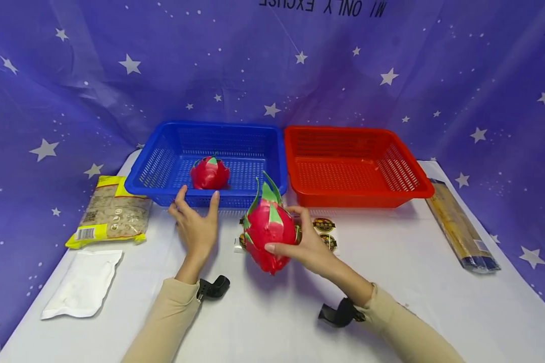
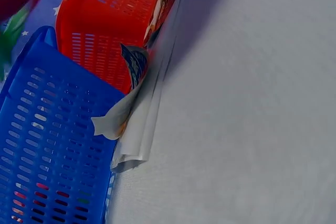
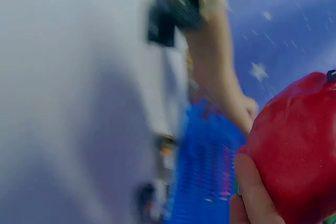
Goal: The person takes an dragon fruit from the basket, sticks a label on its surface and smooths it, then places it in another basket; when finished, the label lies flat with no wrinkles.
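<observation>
My right hand (image 1: 315, 247) holds a red dragon fruit (image 1: 268, 229) with green leaf tips, raised over the table in front of the two baskets. In the right wrist view, fingers (image 3: 254, 187) press against the smooth red side of that fruit. My left hand (image 1: 195, 222) is at the front rim of the blue basket (image 1: 145, 189), fingers and thumb apart; whether they touch the rim is hard to tell. Inside the blue basket sits a second dragon fruit (image 1: 210, 173). Sheets of round stickers (image 1: 324, 225) lie partly hidden behind the held fruit.
A red basket (image 1: 349, 199) stands to the right of the blue one. At the left lie a yellow-edged clear bag (image 1: 118, 212) and a white pouch (image 1: 84, 284). A long flat package (image 1: 460, 224) rests along the right side of the white table (image 1: 272, 322).
</observation>
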Demonstrator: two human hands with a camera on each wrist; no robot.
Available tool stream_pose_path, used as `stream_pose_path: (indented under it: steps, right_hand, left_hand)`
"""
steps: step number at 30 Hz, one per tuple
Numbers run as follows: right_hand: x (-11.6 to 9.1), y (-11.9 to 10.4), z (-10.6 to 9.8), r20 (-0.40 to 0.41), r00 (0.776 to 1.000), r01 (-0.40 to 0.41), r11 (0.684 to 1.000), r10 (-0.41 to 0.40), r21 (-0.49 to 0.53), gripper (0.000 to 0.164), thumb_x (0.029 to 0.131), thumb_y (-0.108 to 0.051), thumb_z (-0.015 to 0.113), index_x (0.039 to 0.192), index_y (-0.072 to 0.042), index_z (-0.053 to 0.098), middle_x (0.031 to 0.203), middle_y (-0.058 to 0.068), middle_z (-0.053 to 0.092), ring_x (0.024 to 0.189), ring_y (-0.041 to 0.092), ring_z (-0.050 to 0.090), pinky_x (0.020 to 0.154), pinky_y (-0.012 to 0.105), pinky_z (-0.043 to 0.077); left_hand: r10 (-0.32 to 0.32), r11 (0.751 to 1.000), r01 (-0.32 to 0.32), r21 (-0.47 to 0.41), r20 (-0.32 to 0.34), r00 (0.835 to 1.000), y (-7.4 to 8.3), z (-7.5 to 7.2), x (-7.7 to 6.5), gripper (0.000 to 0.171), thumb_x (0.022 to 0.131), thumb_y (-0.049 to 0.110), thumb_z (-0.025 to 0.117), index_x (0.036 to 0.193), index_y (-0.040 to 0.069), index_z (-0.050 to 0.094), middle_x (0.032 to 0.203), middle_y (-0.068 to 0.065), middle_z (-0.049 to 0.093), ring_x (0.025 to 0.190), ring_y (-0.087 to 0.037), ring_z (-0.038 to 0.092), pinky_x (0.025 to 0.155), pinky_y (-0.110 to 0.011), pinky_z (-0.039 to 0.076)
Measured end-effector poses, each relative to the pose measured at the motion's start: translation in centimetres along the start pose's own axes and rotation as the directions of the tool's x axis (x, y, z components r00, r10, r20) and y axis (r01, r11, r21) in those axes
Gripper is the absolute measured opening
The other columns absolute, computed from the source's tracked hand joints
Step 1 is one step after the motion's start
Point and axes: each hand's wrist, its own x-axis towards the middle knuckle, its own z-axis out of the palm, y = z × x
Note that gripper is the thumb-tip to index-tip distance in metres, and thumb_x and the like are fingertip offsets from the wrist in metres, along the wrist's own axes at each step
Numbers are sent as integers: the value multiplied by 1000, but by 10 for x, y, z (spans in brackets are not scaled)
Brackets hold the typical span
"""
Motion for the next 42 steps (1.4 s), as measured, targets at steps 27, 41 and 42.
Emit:
stream_pose_path:
  steps: [27,41,42]
  right_hand:
    - [-89,47,31,110,975,-198,978,191,59,80,69,-29,77,129,-22,25,115,14,42,103,23,51,73,34,54]
    - [-77,49,35,50,987,-146,981,154,-124,87,67,-41,76,133,-21,23,122,9,37,111,25,46,74,33,54]
    - [-78,49,35,50,988,-135,981,143,-141,86,68,-42,76,133,-22,23,122,8,36,112,25,45,75,32,54]
  left_hand:
    - [25,999,-25,26,-15,1000,0,0,-2,77,73,67,56,135,30,28,129,-19,31,93,-44,47,77,-50,35]
    - [45,999,-44,33,-20,999,-1,0,-2,78,74,67,55,136,28,28,126,-20,33,91,-44,47,77,-51,36]
    - [44,999,-43,31,-19,999,-2,0,-1,78,74,67,54,136,29,28,126,-20,33,91,-44,47,77,-51,36]
